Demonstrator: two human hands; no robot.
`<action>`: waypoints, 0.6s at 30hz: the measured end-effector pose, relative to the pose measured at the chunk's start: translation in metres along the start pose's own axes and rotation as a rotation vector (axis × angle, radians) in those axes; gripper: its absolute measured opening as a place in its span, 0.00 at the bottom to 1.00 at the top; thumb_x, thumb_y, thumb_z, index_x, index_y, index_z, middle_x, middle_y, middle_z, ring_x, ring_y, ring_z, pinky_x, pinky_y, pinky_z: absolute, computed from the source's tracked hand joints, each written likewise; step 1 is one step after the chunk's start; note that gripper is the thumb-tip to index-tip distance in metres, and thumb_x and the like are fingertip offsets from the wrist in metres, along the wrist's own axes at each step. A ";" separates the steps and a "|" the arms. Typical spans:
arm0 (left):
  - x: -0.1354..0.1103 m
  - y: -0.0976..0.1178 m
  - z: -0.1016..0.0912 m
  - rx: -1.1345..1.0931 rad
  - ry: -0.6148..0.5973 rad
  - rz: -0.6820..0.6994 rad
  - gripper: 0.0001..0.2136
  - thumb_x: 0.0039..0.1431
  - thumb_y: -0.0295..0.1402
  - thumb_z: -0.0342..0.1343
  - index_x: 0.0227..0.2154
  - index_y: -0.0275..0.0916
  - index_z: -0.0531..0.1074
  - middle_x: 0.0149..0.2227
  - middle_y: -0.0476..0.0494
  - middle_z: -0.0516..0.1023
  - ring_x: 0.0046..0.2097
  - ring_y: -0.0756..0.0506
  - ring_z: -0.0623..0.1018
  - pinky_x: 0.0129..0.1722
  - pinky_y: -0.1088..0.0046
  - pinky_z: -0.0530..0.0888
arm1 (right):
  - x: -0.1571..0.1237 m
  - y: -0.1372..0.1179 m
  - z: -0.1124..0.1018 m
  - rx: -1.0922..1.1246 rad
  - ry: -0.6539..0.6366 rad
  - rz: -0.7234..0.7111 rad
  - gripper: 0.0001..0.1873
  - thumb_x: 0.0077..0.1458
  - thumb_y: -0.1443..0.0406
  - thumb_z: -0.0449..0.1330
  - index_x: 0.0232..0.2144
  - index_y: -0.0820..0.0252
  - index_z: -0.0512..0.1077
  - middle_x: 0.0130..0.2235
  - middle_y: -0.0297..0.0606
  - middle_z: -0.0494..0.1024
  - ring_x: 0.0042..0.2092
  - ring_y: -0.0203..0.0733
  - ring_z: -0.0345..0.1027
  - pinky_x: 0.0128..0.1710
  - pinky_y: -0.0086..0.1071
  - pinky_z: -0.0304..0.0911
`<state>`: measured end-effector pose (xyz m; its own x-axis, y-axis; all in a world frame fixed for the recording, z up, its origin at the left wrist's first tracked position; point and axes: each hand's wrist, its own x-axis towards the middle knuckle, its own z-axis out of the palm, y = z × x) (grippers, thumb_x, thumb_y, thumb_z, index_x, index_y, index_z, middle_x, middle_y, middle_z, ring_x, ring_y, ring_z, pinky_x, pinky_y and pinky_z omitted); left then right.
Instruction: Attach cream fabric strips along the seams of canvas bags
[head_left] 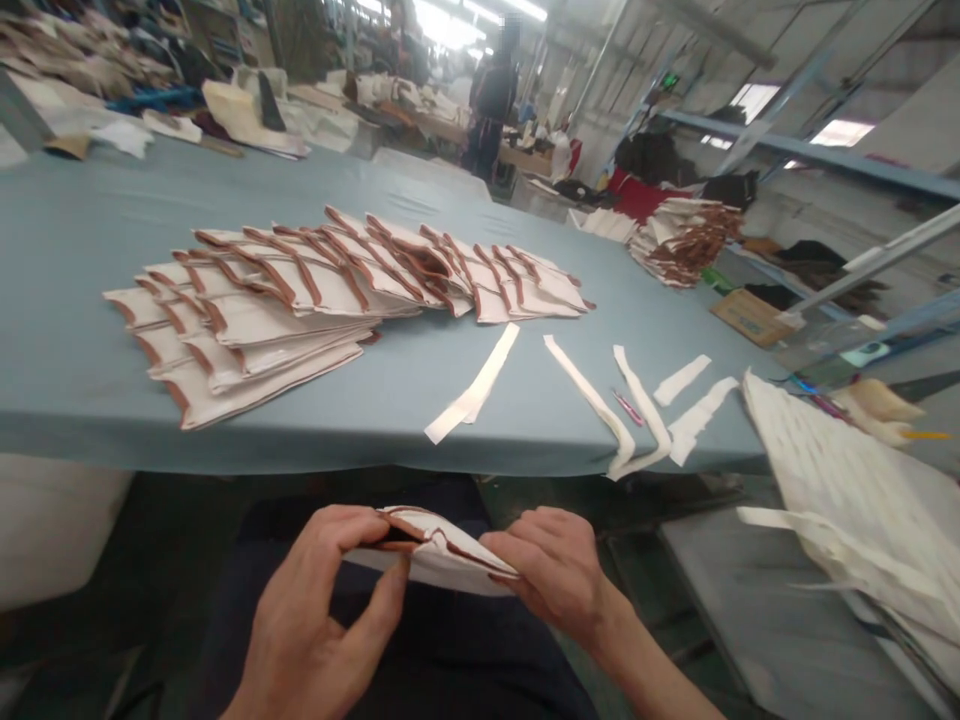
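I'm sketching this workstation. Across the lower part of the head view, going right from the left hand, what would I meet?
Left hand → brown-edged pale piece → right hand → pale sheets.

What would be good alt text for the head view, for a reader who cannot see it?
Two bare hands hold a white, brown-edged piece in front of a blue-grey table. On the table lie many overlapping similar pieces, pale loose strips and a small pink object.

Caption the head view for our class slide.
Left hand and right hand hold a white, brown-edged fabric piece near a blue-grey table bearing similar pieces.
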<state>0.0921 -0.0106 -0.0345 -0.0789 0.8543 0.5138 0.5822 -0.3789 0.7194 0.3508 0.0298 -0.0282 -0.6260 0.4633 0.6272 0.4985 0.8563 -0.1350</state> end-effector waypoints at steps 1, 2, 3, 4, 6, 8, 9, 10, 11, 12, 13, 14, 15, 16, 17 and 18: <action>0.000 0.002 -0.001 -0.025 -0.023 -0.023 0.02 0.66 0.35 0.63 0.41 0.50 0.78 0.38 0.51 0.87 0.35 0.44 0.87 0.42 0.71 0.84 | 0.001 -0.002 0.003 0.007 -0.004 -0.001 0.20 0.83 0.60 0.46 0.46 0.60 0.76 0.25 0.33 0.77 0.24 0.37 0.64 0.28 0.36 0.54; 0.000 0.004 -0.003 -0.046 -0.063 -0.064 0.01 0.66 0.36 0.63 0.39 0.49 0.78 0.37 0.50 0.88 0.35 0.43 0.87 0.41 0.71 0.84 | 0.002 -0.004 0.006 0.013 -0.013 0.003 0.20 0.83 0.60 0.46 0.46 0.60 0.76 0.25 0.33 0.77 0.24 0.37 0.64 0.28 0.36 0.54; 0.000 0.005 -0.005 -0.064 -0.119 -0.123 0.03 0.65 0.39 0.63 0.38 0.49 0.79 0.37 0.49 0.89 0.36 0.42 0.88 0.41 0.70 0.84 | 0.003 -0.006 0.010 0.017 -0.031 0.014 0.20 0.83 0.60 0.48 0.46 0.60 0.77 0.25 0.33 0.77 0.25 0.37 0.64 0.28 0.36 0.54; -0.001 0.005 -0.008 -0.079 -0.181 -0.198 0.06 0.64 0.42 0.63 0.38 0.48 0.81 0.38 0.47 0.90 0.38 0.40 0.89 0.42 0.69 0.85 | 0.004 -0.009 0.014 0.020 -0.062 0.030 0.19 0.83 0.59 0.49 0.45 0.59 0.77 0.25 0.33 0.77 0.25 0.37 0.65 0.28 0.36 0.54; -0.003 0.003 -0.014 -0.107 -0.304 -0.351 0.12 0.64 0.48 0.61 0.39 0.47 0.83 0.40 0.45 0.91 0.42 0.37 0.89 0.42 0.67 0.85 | 0.004 -0.017 0.023 0.036 -0.148 0.065 0.19 0.82 0.59 0.52 0.41 0.58 0.78 0.25 0.32 0.77 0.25 0.37 0.66 0.28 0.36 0.54; -0.004 -0.001 -0.022 -0.156 -0.413 -0.468 0.16 0.65 0.50 0.59 0.38 0.46 0.84 0.40 0.44 0.91 0.40 0.37 0.88 0.39 0.68 0.84 | 0.004 -0.026 0.030 0.110 -0.225 0.107 0.18 0.81 0.58 0.55 0.38 0.58 0.77 0.26 0.33 0.78 0.26 0.37 0.67 0.28 0.36 0.54; -0.004 -0.004 -0.026 -0.185 -0.453 -0.507 0.16 0.66 0.50 0.58 0.37 0.45 0.84 0.39 0.45 0.91 0.38 0.37 0.88 0.38 0.68 0.84 | 0.003 -0.031 0.032 0.183 -0.246 0.148 0.17 0.79 0.57 0.57 0.38 0.58 0.78 0.27 0.33 0.79 0.27 0.37 0.68 0.29 0.36 0.55; -0.004 -0.005 -0.029 -0.214 -0.485 -0.536 0.16 0.65 0.50 0.57 0.36 0.45 0.84 0.37 0.45 0.91 0.37 0.38 0.88 0.38 0.69 0.84 | 0.004 -0.036 0.033 0.275 -0.258 0.215 0.15 0.77 0.56 0.60 0.39 0.58 0.78 0.29 0.33 0.81 0.28 0.37 0.70 0.30 0.35 0.57; -0.003 -0.006 -0.032 -0.235 -0.510 -0.557 0.16 0.65 0.49 0.57 0.34 0.45 0.84 0.36 0.45 0.90 0.37 0.38 0.88 0.37 0.69 0.84 | 0.006 -0.040 0.034 0.379 -0.263 0.307 0.13 0.74 0.55 0.64 0.40 0.58 0.78 0.31 0.33 0.81 0.30 0.37 0.71 0.32 0.34 0.59; -0.003 -0.006 -0.035 -0.247 -0.522 -0.575 0.15 0.64 0.48 0.58 0.33 0.45 0.83 0.35 0.45 0.90 0.37 0.37 0.88 0.38 0.69 0.84 | 0.008 -0.045 0.034 0.486 -0.268 0.413 0.13 0.70 0.55 0.68 0.40 0.58 0.78 0.32 0.33 0.82 0.32 0.37 0.72 0.33 0.33 0.60; -0.004 -0.005 -0.037 -0.252 -0.524 -0.586 0.14 0.63 0.47 0.59 0.32 0.45 0.83 0.34 0.45 0.90 0.36 0.37 0.88 0.37 0.69 0.83 | 0.013 -0.050 0.033 0.586 -0.274 0.526 0.13 0.65 0.55 0.72 0.40 0.57 0.77 0.33 0.32 0.81 0.32 0.37 0.71 0.34 0.32 0.61; -0.005 -0.004 -0.039 -0.253 -0.518 -0.593 0.13 0.62 0.47 0.59 0.32 0.44 0.83 0.33 0.45 0.89 0.36 0.37 0.87 0.36 0.69 0.83 | 0.018 -0.053 0.033 0.676 -0.280 0.632 0.13 0.62 0.56 0.73 0.39 0.57 0.77 0.34 0.31 0.80 0.33 0.36 0.70 0.34 0.31 0.62; -0.006 -0.003 -0.040 -0.257 -0.509 -0.595 0.13 0.62 0.47 0.60 0.31 0.44 0.83 0.32 0.45 0.88 0.34 0.38 0.86 0.34 0.69 0.82 | 0.025 -0.057 0.032 0.758 -0.287 0.722 0.14 0.59 0.57 0.74 0.38 0.57 0.76 0.34 0.30 0.79 0.32 0.35 0.68 0.34 0.30 0.62; -0.008 -0.003 -0.041 -0.264 -0.499 -0.593 0.14 0.62 0.47 0.60 0.31 0.45 0.82 0.32 0.45 0.88 0.33 0.38 0.85 0.33 0.69 0.81 | 0.031 -0.059 0.032 0.835 -0.294 0.791 0.14 0.58 0.57 0.74 0.37 0.57 0.75 0.33 0.29 0.77 0.32 0.34 0.67 0.33 0.30 0.62; -0.011 -0.003 -0.042 -0.277 -0.489 -0.588 0.14 0.63 0.48 0.61 0.31 0.45 0.82 0.32 0.45 0.88 0.32 0.39 0.85 0.32 0.69 0.81 | 0.039 -0.061 0.032 0.906 -0.305 0.845 0.14 0.58 0.57 0.73 0.37 0.57 0.74 0.32 0.28 0.76 0.31 0.34 0.65 0.33 0.29 0.61; -0.013 -0.003 -0.042 -0.293 -0.481 -0.581 0.14 0.64 0.49 0.61 0.32 0.45 0.83 0.33 0.45 0.88 0.32 0.39 0.84 0.32 0.69 0.80 | 0.045 -0.062 0.032 0.966 -0.322 0.887 0.14 0.58 0.57 0.73 0.36 0.57 0.73 0.31 0.27 0.74 0.30 0.33 0.63 0.32 0.29 0.60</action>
<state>0.0568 -0.0359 -0.0241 0.0919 0.9777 -0.1889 0.3139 0.1515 0.9373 0.2727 0.0053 -0.0158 -0.4935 0.8582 -0.1410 0.2707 -0.0025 -0.9627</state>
